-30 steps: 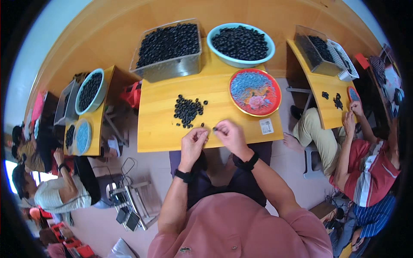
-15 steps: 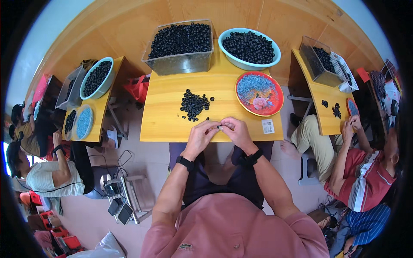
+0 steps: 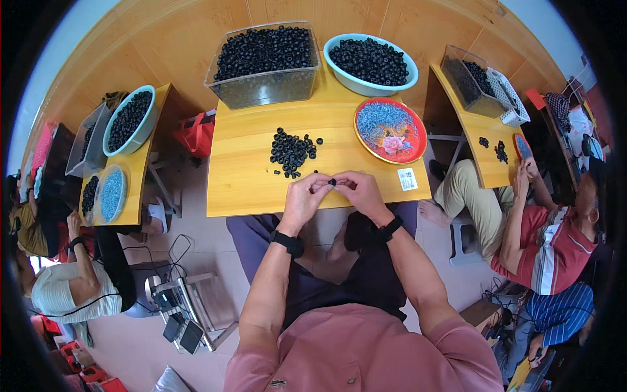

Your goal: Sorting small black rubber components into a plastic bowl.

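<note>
A small black ring-shaped part [image 3: 333, 182] is pinched between the fingertips of both my hands, just above the table's front edge. My left hand [image 3: 304, 198] grips it from one side, thumb and forefinger together. From the other side my right hand [image 3: 361, 194] holds it the same way. Beyond my left hand lies a loose pile of black ring-shaped parts [image 3: 292, 151] on the yellow table [image 3: 241, 157]. A red tray [image 3: 396, 155] with a flower picture holds many small bluish metallic pieces [image 3: 382, 121] to the right of the pile.
At the table's back stand a clear plastic bin [image 3: 261, 96] and a light-blue basin [image 3: 369, 86], both full of black parts. A white label [image 3: 407, 179] lies near the right edge. People work at side tables, left [image 3: 78, 281] and right [image 3: 545, 251]. A metal stand [image 3: 186, 307] is on the floor.
The black part between my fingertips shows more plainly now. My hands stay together at the front edge, and the whole view has shifted slightly.
</note>
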{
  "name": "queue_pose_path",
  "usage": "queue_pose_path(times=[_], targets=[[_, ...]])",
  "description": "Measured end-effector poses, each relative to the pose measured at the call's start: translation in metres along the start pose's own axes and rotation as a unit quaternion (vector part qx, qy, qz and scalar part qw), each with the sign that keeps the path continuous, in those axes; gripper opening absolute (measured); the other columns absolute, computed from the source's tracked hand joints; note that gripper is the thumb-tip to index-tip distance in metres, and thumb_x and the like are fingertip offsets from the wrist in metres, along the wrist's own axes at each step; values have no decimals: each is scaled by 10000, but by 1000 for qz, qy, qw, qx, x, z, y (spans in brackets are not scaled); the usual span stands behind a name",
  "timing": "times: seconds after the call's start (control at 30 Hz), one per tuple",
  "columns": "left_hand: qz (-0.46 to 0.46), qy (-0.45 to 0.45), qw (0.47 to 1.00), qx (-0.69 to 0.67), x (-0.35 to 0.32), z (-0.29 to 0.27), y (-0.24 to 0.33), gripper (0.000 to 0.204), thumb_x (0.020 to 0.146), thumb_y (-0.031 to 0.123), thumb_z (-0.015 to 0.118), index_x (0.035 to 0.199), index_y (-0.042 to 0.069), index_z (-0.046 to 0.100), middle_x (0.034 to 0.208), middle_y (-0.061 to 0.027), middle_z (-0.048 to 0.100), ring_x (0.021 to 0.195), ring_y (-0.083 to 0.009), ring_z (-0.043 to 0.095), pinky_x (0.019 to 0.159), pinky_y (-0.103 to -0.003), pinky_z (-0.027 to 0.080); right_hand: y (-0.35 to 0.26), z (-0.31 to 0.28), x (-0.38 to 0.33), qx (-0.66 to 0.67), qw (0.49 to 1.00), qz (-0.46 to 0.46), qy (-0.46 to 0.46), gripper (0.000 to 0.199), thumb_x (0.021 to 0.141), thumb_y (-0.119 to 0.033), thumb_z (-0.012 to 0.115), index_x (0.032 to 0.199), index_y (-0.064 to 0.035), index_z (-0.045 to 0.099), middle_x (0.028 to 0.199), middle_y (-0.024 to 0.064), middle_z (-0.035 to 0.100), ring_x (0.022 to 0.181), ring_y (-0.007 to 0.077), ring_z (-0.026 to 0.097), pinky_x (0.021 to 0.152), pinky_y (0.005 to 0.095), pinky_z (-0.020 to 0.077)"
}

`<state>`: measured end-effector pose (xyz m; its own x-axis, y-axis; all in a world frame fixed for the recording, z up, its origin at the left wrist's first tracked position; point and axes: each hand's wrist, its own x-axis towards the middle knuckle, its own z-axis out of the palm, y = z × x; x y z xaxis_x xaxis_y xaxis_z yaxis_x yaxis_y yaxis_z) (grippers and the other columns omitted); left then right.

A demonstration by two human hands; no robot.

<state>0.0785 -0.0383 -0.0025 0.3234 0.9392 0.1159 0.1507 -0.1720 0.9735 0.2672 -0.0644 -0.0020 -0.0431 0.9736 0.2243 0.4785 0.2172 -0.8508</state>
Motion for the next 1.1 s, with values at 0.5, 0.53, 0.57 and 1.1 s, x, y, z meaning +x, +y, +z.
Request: queue_pose_path(times=[0.5, 0.53, 0.57, 1.1], targets=[[8, 26, 999, 39, -1, 7, -1, 192, 871, 54, 791, 1004, -35, 686, 830, -36, 696, 754, -77, 626, 703, -241, 526, 12, 0, 0, 2, 998, -56, 14, 171, 896, -167, 671, 966, -37, 757, 876, 153, 733, 769, 311, 688, 725, 393, 498], [4, 25, 999, 48, 1, 9, 0, 188, 861, 48, 799, 979, -35, 679, 808, -24, 678, 735, -70, 599, 685, -236, 515, 13, -2, 2, 13, 997, -72, 21, 176, 894, -172, 673, 965, -34, 756, 876, 157, 731, 776, 310, 692, 723, 394, 499], [10, 19, 999, 47, 3, 10, -2, 188, 861, 48, 799, 979, -35, 679, 808, -24, 678, 735, -70, 599, 685, -236, 515, 13, -2, 4, 9, 997, -73, 28, 176, 894, -172, 673, 965, -34, 756, 876, 157, 731, 776, 310, 692, 723, 394, 499], [-28, 13, 999, -33, -1, 6, 6, 155, 912, -2, 728, 1058, -20, 680, 857, 0, 684, 786, -52, 602, 711, -223, 502, -1, -6, 2, -49, 997, -50, -17, 180, 908, -214, 690, 925, -45, 748, 892, 118, 735, 776, 302, 678, 722, 388, 487]])
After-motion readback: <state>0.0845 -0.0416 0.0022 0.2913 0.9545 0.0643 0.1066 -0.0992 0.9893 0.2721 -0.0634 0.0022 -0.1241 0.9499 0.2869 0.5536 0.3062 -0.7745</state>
